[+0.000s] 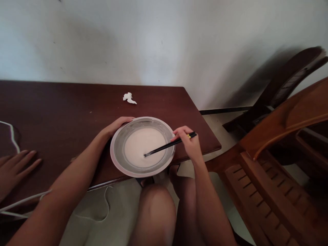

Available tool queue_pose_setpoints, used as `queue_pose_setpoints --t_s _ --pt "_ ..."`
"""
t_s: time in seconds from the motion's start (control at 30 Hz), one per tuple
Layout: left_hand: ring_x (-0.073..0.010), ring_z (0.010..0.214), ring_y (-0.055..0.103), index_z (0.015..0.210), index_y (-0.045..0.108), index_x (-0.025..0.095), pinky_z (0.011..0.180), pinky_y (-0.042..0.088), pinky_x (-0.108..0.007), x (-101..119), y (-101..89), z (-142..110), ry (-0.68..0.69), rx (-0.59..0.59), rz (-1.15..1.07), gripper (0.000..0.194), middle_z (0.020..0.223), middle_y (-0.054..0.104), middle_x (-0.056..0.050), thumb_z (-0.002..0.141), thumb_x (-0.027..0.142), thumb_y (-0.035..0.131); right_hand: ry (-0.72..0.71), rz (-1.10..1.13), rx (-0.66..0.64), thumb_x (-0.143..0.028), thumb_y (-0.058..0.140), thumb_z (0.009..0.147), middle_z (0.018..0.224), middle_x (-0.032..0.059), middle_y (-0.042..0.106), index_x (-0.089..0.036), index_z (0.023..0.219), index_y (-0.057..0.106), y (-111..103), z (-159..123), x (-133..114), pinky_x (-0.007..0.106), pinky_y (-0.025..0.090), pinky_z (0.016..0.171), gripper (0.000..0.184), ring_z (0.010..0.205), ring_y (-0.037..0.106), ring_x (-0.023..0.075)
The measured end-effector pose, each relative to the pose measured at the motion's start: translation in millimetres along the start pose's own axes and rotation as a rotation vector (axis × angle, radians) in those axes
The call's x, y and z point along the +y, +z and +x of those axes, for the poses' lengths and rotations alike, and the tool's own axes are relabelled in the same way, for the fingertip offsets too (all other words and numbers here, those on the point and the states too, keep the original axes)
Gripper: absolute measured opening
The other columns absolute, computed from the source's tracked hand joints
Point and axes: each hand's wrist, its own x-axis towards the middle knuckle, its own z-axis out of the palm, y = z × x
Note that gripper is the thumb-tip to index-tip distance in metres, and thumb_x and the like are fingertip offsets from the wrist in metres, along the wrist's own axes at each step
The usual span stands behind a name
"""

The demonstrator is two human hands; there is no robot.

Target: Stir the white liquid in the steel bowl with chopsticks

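Note:
A wide metal bowl holds a pale, milky liquid and sits at the front edge of the dark table, its near rim reaching past the edge. My left hand grips the bowl's far left rim; most of its fingers are hidden behind it. In my right hand, closed at the bowl's right rim, is a pair of black chopsticks with yellow bands. Their tips dip into the liquid near the middle of the bowl.
On the brown table lies a crumpled white tissue behind the bowl. Another person's hand rests at the left, near a white cable. Wooden chairs stand to the right. A wall backs the table.

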Motion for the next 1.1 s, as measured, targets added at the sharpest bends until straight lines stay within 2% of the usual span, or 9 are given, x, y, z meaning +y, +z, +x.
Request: queue_pose_setpoints --t_s 0.1,0.3,0.5,0.57,0.7,0.77,0.9,1.0,1.1 --pt "-0.0297 0.091 0.069 0.081 0.076 0.019 0.083 0.056 -0.034 -1 -0.2 1 0.019 0.013 -0.011 0.022 0.084 0.078 -0.004 0.076 0.039 0.069 -0.055 -0.019 -0.11 -0.046 0.064 0.09 0.077 0.0011 0.081 -0.024 0.082 0.073 9 1 -1 0.033 0.054 0.081 0.025 0.08 0.074 0.0182" --pt "-0.0301 0.092 0.069 0.082 0.077 0.021 0.083 0.056 -0.034 -1 0.0 2 0.02 -0.002 -0.023 0.022 0.087 0.08 -0.005 0.077 0.04 0.069 -0.028 -0.031 0.178 -0.047 0.058 0.094 0.063 -0.0016 0.074 -0.024 0.078 0.07 -3 3 3 0.033 0.053 0.076 0.031 0.067 0.072 0.017" --pt "-0.0271 0.085 0.069 0.081 0.077 0.02 0.078 0.056 -0.032 -2 0.5 4 0.01 0.015 -0.025 0.023 0.08 0.077 -0.004 0.073 0.04 0.068 -0.069 -0.024 -0.11 -0.045 0.064 0.09 0.08 0.0016 0.081 -0.024 0.08 0.075 6 2 1 0.033 0.053 0.081 0.025 0.082 0.073 0.0181" --pt "-0.0263 0.084 0.068 0.08 0.077 0.02 0.077 0.055 -0.031 -2 0.1 3 0.009 0.012 -0.04 0.02 0.08 0.077 -0.004 0.075 0.038 0.069 -0.089 -0.064 -0.031 -0.044 0.064 0.09 0.083 0.002 0.08 -0.024 0.078 0.074 5 3 2 0.033 0.053 0.082 0.026 0.084 0.072 0.0182" --pt "-0.0285 0.087 0.068 0.082 0.077 0.018 0.078 0.055 -0.032 -5 -1.4 4 0.013 -0.008 -0.047 0.021 0.083 0.078 -0.006 0.077 0.037 0.068 -0.017 -0.005 0.182 -0.05 0.058 0.094 0.058 -0.0021 0.07 -0.023 0.072 0.068 -4 2 4 0.032 0.053 0.071 0.036 0.061 0.07 0.0161" --pt "-0.0281 0.088 0.069 0.082 0.077 0.018 0.079 0.056 -0.031 -6 -2.0 5 0.018 -0.01 -0.042 0.023 0.083 0.078 -0.005 0.076 0.038 0.068 0.006 0.034 0.094 -0.052 0.058 0.094 0.055 -0.0026 0.069 -0.024 0.073 0.068 -3 0 4 0.032 0.053 0.069 0.037 0.059 0.069 0.0162" --pt "-0.0272 0.087 0.071 0.084 0.079 0.019 0.081 0.057 -0.032 -7 -1.7 6 0.019 0.005 -0.018 0.024 0.082 0.078 -0.004 0.075 0.039 0.068 -0.051 -0.012 -0.129 -0.049 0.063 0.091 0.079 0.0015 0.08 -0.024 0.079 0.074 6 1 4 0.034 0.053 0.081 0.03 0.083 0.074 0.0189" --pt "-0.0279 0.087 0.072 0.084 0.079 0.018 0.081 0.058 -0.033 -6 -1.1 5 0.02 0.023 0.001 0.026 0.082 0.078 -0.004 0.075 0.039 0.066 -0.096 -0.095 0.008 -0.047 0.063 0.092 0.082 0.0016 0.079 -0.024 0.075 0.074 2 4 5 0.034 0.052 0.083 0.03 0.085 0.072 0.0186" --pt "-0.0286 0.086 0.072 0.084 0.079 0.018 0.079 0.059 -0.034 -7 -1.5 5 0.032 0.022 0.005 0.028 0.082 0.078 -0.005 0.074 0.04 0.067 -0.048 -0.036 0.213 -0.051 0.058 0.095 0.062 -0.0016 0.07 -0.023 0.07 0.068 -6 3 6 0.033 0.053 0.071 0.039 0.065 0.071 0.017"
